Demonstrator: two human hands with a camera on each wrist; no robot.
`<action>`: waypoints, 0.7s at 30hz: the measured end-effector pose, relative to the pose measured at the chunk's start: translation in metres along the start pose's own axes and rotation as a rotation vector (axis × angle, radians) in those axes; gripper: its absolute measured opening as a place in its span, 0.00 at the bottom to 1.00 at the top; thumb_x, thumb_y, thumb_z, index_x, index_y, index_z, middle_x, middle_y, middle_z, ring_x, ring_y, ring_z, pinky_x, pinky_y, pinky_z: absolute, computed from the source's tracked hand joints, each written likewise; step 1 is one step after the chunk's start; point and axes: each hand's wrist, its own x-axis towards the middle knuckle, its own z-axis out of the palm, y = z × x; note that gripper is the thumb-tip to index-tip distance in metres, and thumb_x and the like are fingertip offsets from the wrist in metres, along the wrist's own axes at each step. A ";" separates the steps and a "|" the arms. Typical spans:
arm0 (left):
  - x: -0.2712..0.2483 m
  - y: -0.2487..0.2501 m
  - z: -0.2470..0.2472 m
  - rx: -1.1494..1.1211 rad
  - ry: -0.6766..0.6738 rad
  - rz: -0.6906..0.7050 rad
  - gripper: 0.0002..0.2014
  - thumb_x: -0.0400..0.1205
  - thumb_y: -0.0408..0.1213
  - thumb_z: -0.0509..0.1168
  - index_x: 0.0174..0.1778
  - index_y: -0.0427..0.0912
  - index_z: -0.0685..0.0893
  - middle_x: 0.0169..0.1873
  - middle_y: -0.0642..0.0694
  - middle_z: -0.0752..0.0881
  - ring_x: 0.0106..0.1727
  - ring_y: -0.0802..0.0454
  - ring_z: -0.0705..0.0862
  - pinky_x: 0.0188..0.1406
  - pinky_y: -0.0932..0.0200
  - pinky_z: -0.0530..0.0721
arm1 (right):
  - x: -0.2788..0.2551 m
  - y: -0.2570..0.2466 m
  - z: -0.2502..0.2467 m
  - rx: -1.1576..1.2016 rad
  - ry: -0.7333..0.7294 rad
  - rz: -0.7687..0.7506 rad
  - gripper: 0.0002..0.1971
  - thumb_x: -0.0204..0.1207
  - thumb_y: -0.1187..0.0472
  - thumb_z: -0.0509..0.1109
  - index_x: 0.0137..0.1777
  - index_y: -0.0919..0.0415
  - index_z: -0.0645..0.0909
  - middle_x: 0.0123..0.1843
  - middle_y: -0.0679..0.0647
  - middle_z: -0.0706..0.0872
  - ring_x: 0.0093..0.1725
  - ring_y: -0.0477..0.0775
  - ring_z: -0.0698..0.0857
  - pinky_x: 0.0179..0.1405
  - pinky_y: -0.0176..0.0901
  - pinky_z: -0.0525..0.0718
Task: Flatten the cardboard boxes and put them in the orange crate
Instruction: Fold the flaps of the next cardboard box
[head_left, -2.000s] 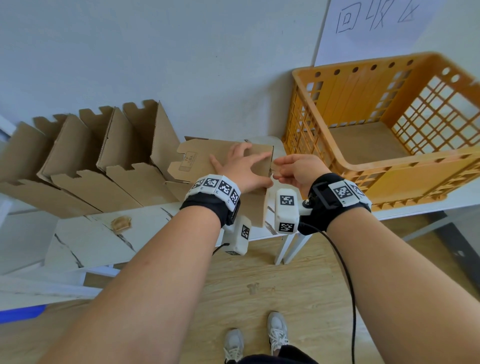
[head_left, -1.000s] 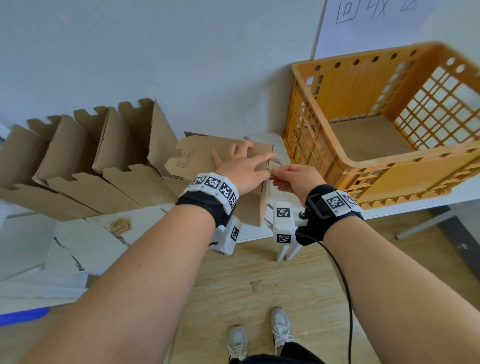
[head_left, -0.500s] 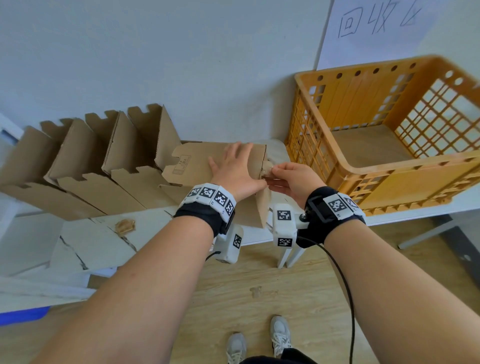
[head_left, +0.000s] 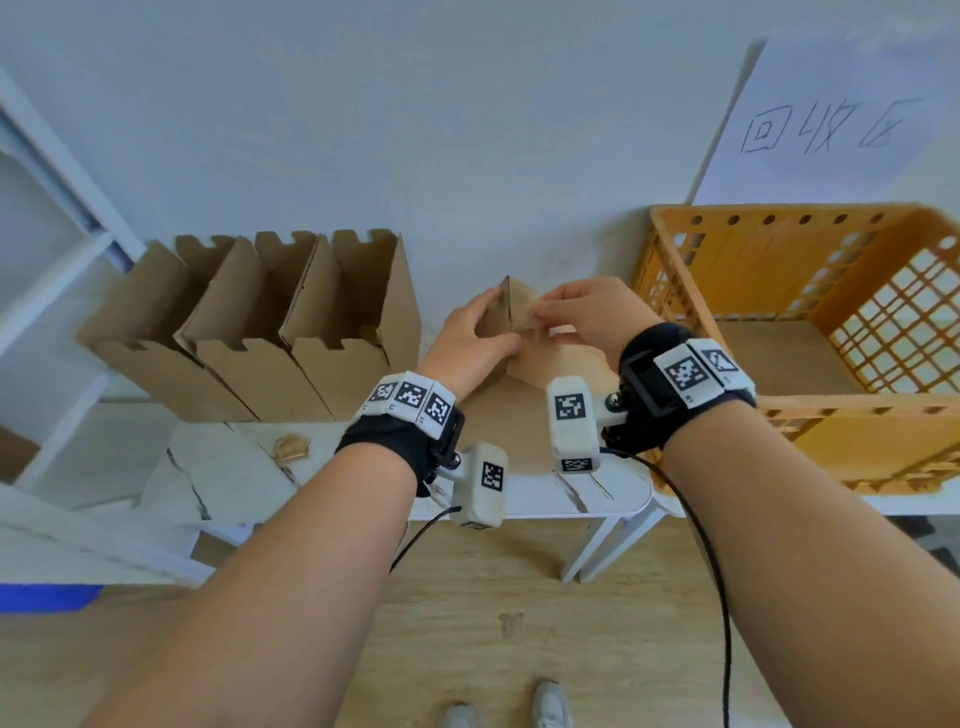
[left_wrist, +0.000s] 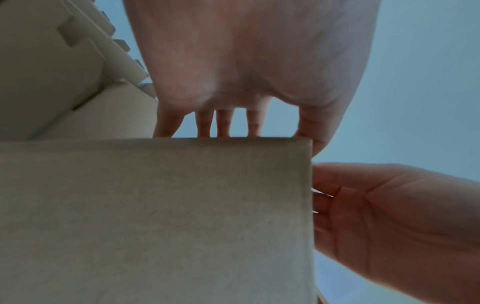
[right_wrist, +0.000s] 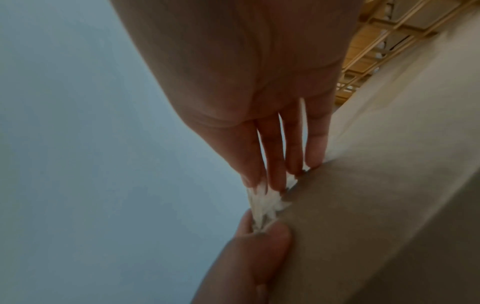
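A brown cardboard box (head_left: 563, 364) stands tilted on the white table, between both hands. My left hand (head_left: 498, 327) grips its left side, with the fingers hooked over the top edge (left_wrist: 226, 125) and the thumb at the corner. My right hand (head_left: 545, 314) pinches a strip of clear tape (right_wrist: 265, 203) at the box's edge (right_wrist: 363, 205), between thumb and fingertips. The orange crate (head_left: 779, 415) stands just right of my right wrist, with a flat cardboard sheet on its floor. Its lattice wall (right_wrist: 369, 51) shows in the right wrist view.
Three open cardboard boxes (head_left: 260, 322) stand in a row against the wall at the left. The white marbled table (head_left: 223, 467) carries a small crumpled scrap (head_left: 291, 447). A paper sign (head_left: 831, 124) hangs above the crate. A white shelf frame (head_left: 52, 260) is at the far left.
The box has come up from lying under my flat left hand to standing tilted. My left hand now grips it, and my right hand has gone on pulling tape at its edge.
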 end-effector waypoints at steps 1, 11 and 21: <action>-0.003 -0.005 -0.003 -0.025 -0.003 -0.006 0.37 0.74 0.45 0.70 0.80 0.60 0.64 0.76 0.51 0.69 0.76 0.54 0.67 0.76 0.52 0.66 | 0.002 0.001 0.006 -0.015 -0.006 0.014 0.04 0.77 0.62 0.73 0.45 0.62 0.87 0.46 0.60 0.88 0.45 0.51 0.85 0.55 0.45 0.86; -0.009 -0.034 -0.034 -0.028 -0.151 -0.031 0.26 0.77 0.46 0.70 0.69 0.72 0.73 0.72 0.53 0.69 0.74 0.53 0.69 0.75 0.52 0.66 | 0.009 0.013 0.041 -0.101 0.030 0.052 0.08 0.71 0.61 0.78 0.47 0.65 0.89 0.31 0.53 0.81 0.34 0.48 0.76 0.33 0.35 0.76; -0.018 -0.077 -0.021 -0.191 -0.109 -0.154 0.25 0.78 0.34 0.70 0.70 0.60 0.78 0.63 0.52 0.78 0.60 0.55 0.82 0.61 0.55 0.84 | 0.016 0.044 0.064 -0.348 0.013 0.096 0.02 0.69 0.62 0.77 0.40 0.59 0.90 0.40 0.49 0.89 0.44 0.49 0.84 0.43 0.40 0.82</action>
